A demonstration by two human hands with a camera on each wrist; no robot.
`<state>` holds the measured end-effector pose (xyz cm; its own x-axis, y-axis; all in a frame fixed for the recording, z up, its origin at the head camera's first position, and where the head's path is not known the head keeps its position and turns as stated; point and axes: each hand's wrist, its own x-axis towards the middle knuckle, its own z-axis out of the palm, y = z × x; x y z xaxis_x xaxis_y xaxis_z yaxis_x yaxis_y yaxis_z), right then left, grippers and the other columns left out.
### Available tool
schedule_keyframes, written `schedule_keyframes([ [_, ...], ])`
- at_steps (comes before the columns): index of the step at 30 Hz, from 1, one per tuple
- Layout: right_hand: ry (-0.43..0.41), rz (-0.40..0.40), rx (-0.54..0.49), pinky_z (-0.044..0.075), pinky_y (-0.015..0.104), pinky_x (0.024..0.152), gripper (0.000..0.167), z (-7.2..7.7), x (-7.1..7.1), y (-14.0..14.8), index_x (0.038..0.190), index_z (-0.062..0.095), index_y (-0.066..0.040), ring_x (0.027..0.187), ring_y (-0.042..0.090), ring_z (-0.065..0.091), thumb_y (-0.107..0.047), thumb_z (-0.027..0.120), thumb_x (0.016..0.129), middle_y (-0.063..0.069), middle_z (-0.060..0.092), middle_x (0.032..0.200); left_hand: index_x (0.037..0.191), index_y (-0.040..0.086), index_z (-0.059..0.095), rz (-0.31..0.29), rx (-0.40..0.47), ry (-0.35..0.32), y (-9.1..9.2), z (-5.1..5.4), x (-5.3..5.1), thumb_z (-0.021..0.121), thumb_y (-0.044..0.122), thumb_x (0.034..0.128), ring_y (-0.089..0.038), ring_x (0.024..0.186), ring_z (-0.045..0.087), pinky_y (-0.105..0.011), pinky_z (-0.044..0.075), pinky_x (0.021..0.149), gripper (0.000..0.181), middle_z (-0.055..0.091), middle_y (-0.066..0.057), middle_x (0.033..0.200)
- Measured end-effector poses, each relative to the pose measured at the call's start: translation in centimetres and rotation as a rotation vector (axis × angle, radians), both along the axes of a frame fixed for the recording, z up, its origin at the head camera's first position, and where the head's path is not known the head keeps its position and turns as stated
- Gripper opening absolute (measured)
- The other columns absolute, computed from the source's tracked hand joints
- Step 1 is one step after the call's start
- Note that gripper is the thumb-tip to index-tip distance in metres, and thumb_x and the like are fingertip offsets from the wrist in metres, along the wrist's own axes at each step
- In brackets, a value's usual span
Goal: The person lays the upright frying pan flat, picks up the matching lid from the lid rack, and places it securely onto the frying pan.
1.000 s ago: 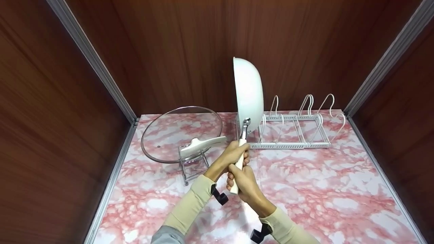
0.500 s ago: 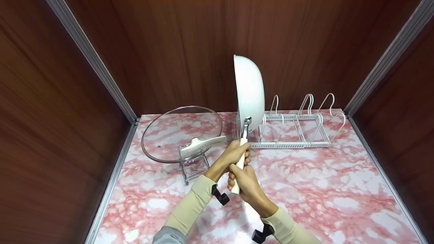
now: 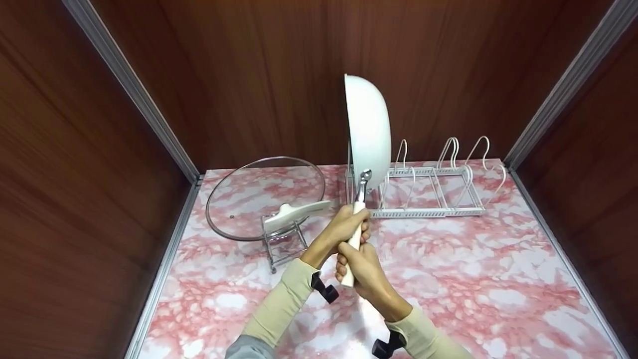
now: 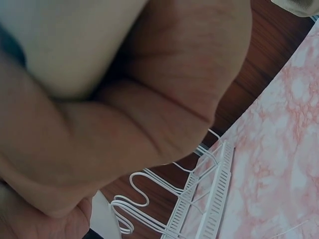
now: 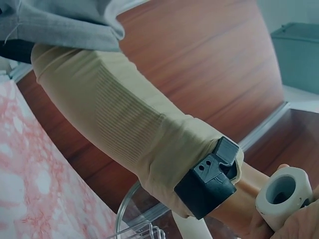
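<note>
A white frying pan stands on edge at the left end of a white wire rack, its open side facing left and its handle pointing toward me. My left hand grips the handle near its metal joint. Just below it, my right hand holds the handle's lower part, thumb along it. In the right wrist view the hollow end of the white handle sticks out past the fingers. Whether the pan's underside touches the rack is hidden.
Left of my hands, a large glass lid with a white handle piece leans in a small metal stand. Several white wire loops rise from the rack's right part. Dark wood panels close in the marbled tabletop.
The pan has risen slightly and shifted a little to the right in the head view, with both hands still on its handle. The lid and its stand have stayed in place.
</note>
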<state>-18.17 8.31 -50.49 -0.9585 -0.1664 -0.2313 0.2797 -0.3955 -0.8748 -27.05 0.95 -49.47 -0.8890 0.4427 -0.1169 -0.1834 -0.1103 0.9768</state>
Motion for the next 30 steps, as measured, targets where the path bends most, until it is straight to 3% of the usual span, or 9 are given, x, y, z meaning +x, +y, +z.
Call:
schedule_keyframes([
  [5, 0.016, 0.013, -0.012, 0.043, 0.024, 0.042, 0.012, 0.0, 0.2, 0.1, 0.090, 0.043, -0.009, 0.043, 0.007, 0.044, 0.001, 0.048, 0.095, -0.005, 0.045, 0.059, 0.077, 0.012, 0.050, -0.005, 0.008, 0.001, 0.0, 0.3, 0.2, 0.048, 0.008, 0.1023, -0.008, 0.046, 0.051, -0.020, 0.045, 0.046, 0.026, 0.050, 0.003, 0.059],
  [11, 0.031, 0.022, -0.020, 0.043, 0.024, 0.043, 0.012, 0.1, 0.5, 0.3, 0.089, 0.043, -0.009, 0.044, 0.007, 0.043, 0.001, 0.047, 0.095, -0.005, 0.044, 0.059, 0.084, 0.011, 0.050, -0.023, 0.023, -0.010, 0.0, 0.6, 0.6, 0.049, 0.009, 0.1015, -0.008, 0.048, 0.050, -0.021, 0.046, 0.047, 0.017, 0.049, 0.004, 0.063],
  [17, 0.031, 0.012, -0.014, 0.043, 0.024, 0.042, 0.013, 0.2, 0.6, 0.5, 0.088, 0.042, -0.010, 0.044, 0.007, 0.042, 0.000, 0.047, 0.095, -0.005, 0.043, 0.058, 0.079, 0.011, 0.051, -0.051, 0.025, 0.011, 0.2, 0.7, 0.6, 0.050, 0.010, 0.1021, -0.009, 0.048, 0.050, -0.021, 0.045, 0.046, 0.023, 0.048, 0.003, 0.064],
  [22, 0.018, 0.012, -0.001, 0.043, 0.024, 0.042, 0.015, 0.4, 0.6, 0.7, 0.085, 0.043, -0.011, 0.044, 0.007, 0.042, -0.001, 0.048, 0.095, -0.005, 0.043, 0.058, 0.086, 0.008, 0.050, -0.060, 0.037, 0.007, 0.2, 0.9, 0.8, 0.049, 0.009, 0.1035, -0.009, 0.048, 0.050, -0.021, 0.045, 0.046, 0.018, 0.048, 0.003, 0.065],
  [30, 0.011, 0.013, -0.006, 0.040, 0.023, 0.041, 0.014, 0.6, 0.9, 0.9, 0.086, 0.044, -0.011, 0.044, 0.006, 0.041, -0.002, 0.051, 0.095, -0.006, 0.043, 0.058, 0.088, 0.009, 0.053, -0.091, 0.015, 0.071, 0.1, 1.2, 1.0, 0.052, 0.005, 0.0988, -0.010, 0.051, 0.054, -0.021, 0.048, 0.048, 0.012, 0.054, 0.001, 0.066],
])
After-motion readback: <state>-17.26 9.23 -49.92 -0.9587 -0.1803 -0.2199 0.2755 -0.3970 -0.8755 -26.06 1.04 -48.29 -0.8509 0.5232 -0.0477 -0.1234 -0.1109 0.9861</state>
